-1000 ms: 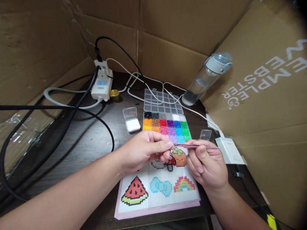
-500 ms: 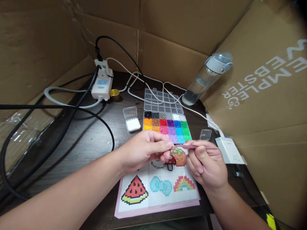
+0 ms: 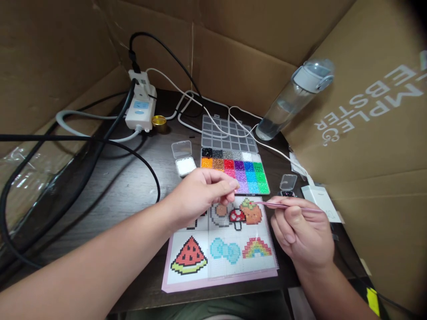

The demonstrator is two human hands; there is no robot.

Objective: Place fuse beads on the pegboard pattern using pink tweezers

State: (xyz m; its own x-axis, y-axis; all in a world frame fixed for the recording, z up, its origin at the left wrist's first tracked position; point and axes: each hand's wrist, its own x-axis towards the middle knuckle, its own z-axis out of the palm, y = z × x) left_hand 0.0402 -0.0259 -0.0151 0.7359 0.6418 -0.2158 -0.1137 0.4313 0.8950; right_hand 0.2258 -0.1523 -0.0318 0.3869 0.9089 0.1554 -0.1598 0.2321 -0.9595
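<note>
My right hand [image 3: 298, 231] grips a pair of pink tweezers [image 3: 283, 205], whose tip points left over the pattern sheet. With thumb and forefinger pressed together, my left hand [image 3: 208, 191] hovers above the sheet; whatever it pinches, if anything, is too small to make out. Below both hands lies the pattern sheet [image 3: 216, 278], with a clear pegboard [image 3: 240, 269] over its right part. It shows a watermelon slice [image 3: 189, 258], a blue bow [image 3: 225, 250], a rainbow [image 3: 256, 248], a mushroom [image 3: 237, 216] and an orange fruit [image 3: 255, 213]. My left hand partly covers the upper patterns.
Behind my hands, an open bead box [image 3: 253, 178] holds many colours. A small box of white beads [image 3: 185, 166] stands left of it, another small box [image 3: 287, 186] right. A water bottle [image 3: 287, 104], power strip [image 3: 142, 104], charger [image 3: 320, 202] and gold cup [image 3: 159, 123] surround them.
The tweezers have come away from my left fingers and moved right with my right hand. My left hand stays pinched. The view has shifted slightly.
</note>
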